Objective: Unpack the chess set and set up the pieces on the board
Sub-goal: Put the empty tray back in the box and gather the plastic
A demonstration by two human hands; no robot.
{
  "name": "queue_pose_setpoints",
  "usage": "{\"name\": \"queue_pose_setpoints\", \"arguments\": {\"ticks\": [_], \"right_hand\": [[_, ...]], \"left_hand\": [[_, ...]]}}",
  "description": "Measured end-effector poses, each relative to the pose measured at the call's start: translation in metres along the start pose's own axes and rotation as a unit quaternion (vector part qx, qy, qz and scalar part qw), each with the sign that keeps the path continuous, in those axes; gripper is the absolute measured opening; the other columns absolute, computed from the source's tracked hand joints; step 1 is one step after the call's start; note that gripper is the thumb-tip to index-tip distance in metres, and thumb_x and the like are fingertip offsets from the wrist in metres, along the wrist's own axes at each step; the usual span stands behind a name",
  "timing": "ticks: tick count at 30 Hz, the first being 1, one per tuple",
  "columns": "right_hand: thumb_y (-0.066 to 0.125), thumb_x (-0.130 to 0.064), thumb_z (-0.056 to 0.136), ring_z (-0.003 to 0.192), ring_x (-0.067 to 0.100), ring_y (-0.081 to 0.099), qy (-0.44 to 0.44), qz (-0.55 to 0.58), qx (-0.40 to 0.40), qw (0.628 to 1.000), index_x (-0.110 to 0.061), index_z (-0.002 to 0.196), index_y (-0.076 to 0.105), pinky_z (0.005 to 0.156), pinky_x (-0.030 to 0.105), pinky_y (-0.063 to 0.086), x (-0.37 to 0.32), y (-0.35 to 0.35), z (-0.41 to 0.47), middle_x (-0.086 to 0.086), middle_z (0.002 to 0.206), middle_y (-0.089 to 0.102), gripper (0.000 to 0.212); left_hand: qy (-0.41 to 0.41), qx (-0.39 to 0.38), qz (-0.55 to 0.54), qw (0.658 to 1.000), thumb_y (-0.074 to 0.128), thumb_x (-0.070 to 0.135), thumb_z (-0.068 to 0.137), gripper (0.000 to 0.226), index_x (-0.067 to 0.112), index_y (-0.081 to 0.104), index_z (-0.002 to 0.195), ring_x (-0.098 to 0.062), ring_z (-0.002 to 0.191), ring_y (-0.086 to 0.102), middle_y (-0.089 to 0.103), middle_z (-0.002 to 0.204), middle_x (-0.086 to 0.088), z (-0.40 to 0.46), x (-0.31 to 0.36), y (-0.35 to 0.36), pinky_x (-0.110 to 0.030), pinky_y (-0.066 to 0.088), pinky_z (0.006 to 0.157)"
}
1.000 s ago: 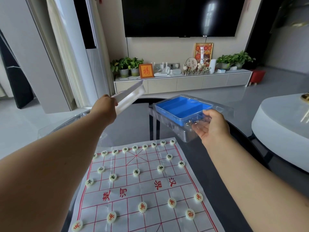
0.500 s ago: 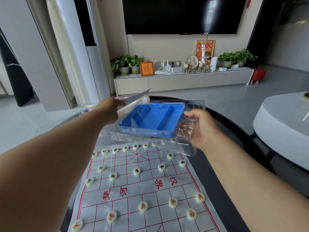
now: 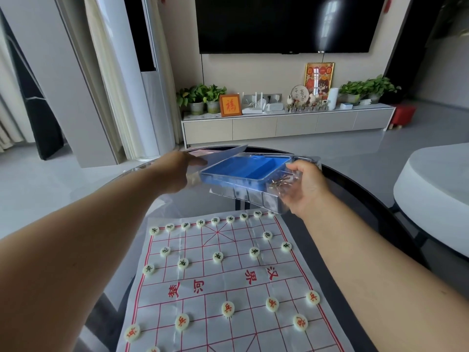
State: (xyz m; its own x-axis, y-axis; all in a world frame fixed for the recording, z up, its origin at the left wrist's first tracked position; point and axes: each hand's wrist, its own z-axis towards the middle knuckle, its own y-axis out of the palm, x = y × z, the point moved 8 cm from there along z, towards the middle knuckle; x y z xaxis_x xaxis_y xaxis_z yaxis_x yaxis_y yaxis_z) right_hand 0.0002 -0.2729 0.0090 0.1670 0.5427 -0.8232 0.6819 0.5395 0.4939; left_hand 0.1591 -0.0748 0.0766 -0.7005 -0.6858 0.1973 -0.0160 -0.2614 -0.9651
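Note:
A white sheet board [image 3: 223, 283] with red lines lies on the glass table, with several cream round pieces [image 3: 217, 257] standing on it in rows. Above the board's far edge my right hand [image 3: 305, 190] grips a clear plastic case [image 3: 256, 198] that holds an empty blue tray [image 3: 243, 171]. My left hand [image 3: 175, 174] holds a thin clear lid [image 3: 223, 151] at its left end, right beside the blue tray and partly over it.
The round dark glass table [image 3: 360, 199] carries the board. A white rounded table [image 3: 436, 194] stands to the right. Behind are a low TV cabinet [image 3: 286, 125] with plants and frames, and a wall TV [image 3: 286, 24].
Both hands came together: the case with the blue tray moved left and nearer to the lid, and the lid tilted flatter over the tray's left side.

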Motion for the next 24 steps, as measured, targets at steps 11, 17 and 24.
{"name": "queue_pose_setpoints", "arguments": {"ticks": [11,17,24], "right_hand": [[0.053,-0.014,0.084,0.077,0.024,0.067,0.045,0.023,0.04,0.998,-0.01,0.107,0.061,0.048,0.03,0.057,0.006,-0.001,-0.01,0.009,0.097,0.068,0.025],[0.059,-0.011,0.074,0.088,0.029,0.069,-0.002,0.045,0.069,0.997,-0.003,0.106,0.065,0.062,0.04,0.058,0.005,0.003,-0.01,0.017,0.106,0.068,0.033],[0.062,-0.01,0.079,0.081,0.026,0.067,-0.028,0.03,0.103,0.994,-0.009,0.078,0.06,0.063,0.037,0.059,0.013,0.007,-0.024,0.011,0.087,0.062,0.003]], "left_hand": [[0.005,0.001,-0.007,1.0,0.049,-0.016,0.078,0.078,0.038,0.048,0.135,-0.028,0.104,0.056,0.052,0.136,-0.007,-0.014,-0.013,-0.003,-0.027,0.043,0.073],[0.021,0.006,0.019,1.0,0.048,-0.013,0.079,0.076,0.034,0.045,0.138,-0.026,0.108,0.055,0.051,0.138,-0.004,-0.018,-0.004,-0.007,-0.029,0.044,0.076],[0.047,0.019,-0.024,0.998,0.068,0.003,0.08,0.065,0.029,0.049,0.136,-0.022,0.118,0.052,0.05,0.14,0.003,-0.017,0.011,-0.011,-0.029,0.041,0.097]]}}
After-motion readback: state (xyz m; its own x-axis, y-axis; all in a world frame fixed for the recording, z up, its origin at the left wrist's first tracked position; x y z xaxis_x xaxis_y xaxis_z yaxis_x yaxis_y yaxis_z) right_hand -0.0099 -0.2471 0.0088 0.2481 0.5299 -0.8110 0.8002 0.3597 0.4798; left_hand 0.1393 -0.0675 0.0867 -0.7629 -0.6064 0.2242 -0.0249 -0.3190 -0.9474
